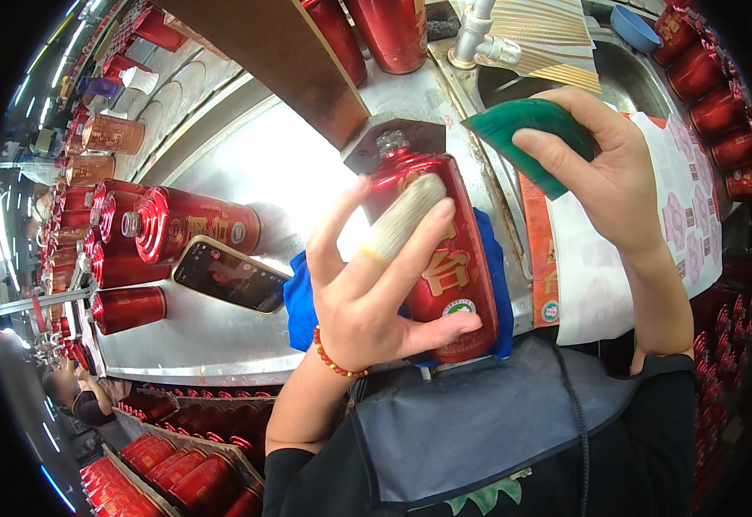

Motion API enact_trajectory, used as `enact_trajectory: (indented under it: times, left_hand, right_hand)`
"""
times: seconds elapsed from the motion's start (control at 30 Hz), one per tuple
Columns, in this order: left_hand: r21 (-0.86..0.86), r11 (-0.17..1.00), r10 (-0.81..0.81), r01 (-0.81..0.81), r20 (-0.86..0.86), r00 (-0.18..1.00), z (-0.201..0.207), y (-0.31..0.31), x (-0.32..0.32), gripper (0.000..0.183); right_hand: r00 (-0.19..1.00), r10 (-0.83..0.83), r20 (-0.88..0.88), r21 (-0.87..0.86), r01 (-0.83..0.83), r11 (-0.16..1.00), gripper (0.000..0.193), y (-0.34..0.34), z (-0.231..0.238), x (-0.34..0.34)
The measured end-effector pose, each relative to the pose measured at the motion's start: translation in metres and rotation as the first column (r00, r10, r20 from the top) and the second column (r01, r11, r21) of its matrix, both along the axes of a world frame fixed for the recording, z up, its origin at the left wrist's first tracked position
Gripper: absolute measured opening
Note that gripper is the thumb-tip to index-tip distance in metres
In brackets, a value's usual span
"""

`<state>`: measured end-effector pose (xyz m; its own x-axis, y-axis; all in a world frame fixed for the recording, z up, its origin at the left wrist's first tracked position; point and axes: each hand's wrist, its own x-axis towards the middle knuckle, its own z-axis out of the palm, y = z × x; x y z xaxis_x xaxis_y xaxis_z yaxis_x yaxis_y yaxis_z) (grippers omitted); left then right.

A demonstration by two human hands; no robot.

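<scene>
A glossy red bottle (pixel 460 220) with gold characters lies on a blue cloth (pixel 303 312), its neck pointing away from me. Over it, my left hand (pixel 367 306) has its fingers spread, with the thumb at the bottle's lower part. One finger wears a ribbed cream finger cot (pixel 404 220); a beaded bracelet circles the wrist. Between thumb and fingers, my right hand (pixel 610 168) grips a dark green, curved scraper (pixel 527 129), raised to the right of the bottle. The left palm hides part of the bottle's near left side.
A phone (pixel 231 276) leans beside several red bottles (pixel 199 226) on the metal worktop (pixel 246 164). Printed sheets (pixel 600 284) lie at right, below a sink with a tap (pixel 475 39). A brown board (pixel 281 65) slants across the back. Racks of bottles (pixel 169 465) stand lower left.
</scene>
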<state>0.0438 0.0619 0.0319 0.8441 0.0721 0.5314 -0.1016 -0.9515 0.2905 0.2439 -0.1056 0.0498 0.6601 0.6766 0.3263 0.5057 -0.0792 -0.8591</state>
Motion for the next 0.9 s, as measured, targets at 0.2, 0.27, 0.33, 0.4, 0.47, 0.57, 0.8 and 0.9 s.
enact_trajectory:
  times: [0.2, 0.27, 0.33, 0.4, 0.47, 0.57, 0.8, 0.9]
  left_hand:
    - [-0.077, 0.975, -0.215, 0.210, -0.077, 0.973, 0.007, 0.005, 0.022, 0.083]
    - [-0.240, 0.925, -0.300, 0.295, 0.015, 0.954, 0.000, 0.014, 0.014, 0.076]
    - [-0.437, 0.874, -0.181, 0.212, 0.113, 0.977, -0.013, 0.018, -0.004, 0.072]
    - [-0.628, 0.765, -0.032, 0.143, 0.185, 0.982, -0.024, 0.015, -0.017, 0.073]
    - [-0.708, 0.698, 0.064, 0.104, 0.207, 0.976, -0.034, 0.008, -0.026, 0.075]
    - [-0.659, 0.747, -0.006, 0.089, 0.127, 0.992, -0.048, 0.006, -0.042, 0.096]
    - [-0.593, 0.805, -0.180, 0.000, -0.244, 0.953, -0.047, -0.024, -0.061, 0.164]
    - [-0.471, 0.882, -0.093, -0.034, -0.245, 0.965, -0.042, -0.032, -0.058, 0.158]
  right_hand:
    - [0.962, 0.003, -0.273, 0.034, 0.007, 0.999, 0.023, -0.003, -0.003, 0.006]
    - [0.945, 0.035, -0.326, 0.016, -0.031, 0.999, 0.024, -0.003, -0.003, 0.008]
    - [0.918, 0.077, -0.388, -0.001, -0.084, 0.996, 0.024, -0.001, 0.001, -0.001]
    - [0.898, 0.308, -0.315, 0.002, -0.324, 0.946, 0.025, 0.001, 0.006, -0.014]
    - [0.931, 0.359, 0.066, -0.074, -0.354, 0.932, 0.025, 0.009, 0.004, -0.022]
    - [0.969, 0.211, 0.132, -0.022, -0.210, 0.978, 0.021, 0.017, 0.009, -0.009]
    - [0.634, 0.381, 0.672, -0.114, -0.420, 0.900, 0.023, -0.032, 0.000, -0.078]
    - [0.719, 0.443, 0.536, -0.177, -0.417, 0.892, 0.025, -0.032, 0.014, -0.080]
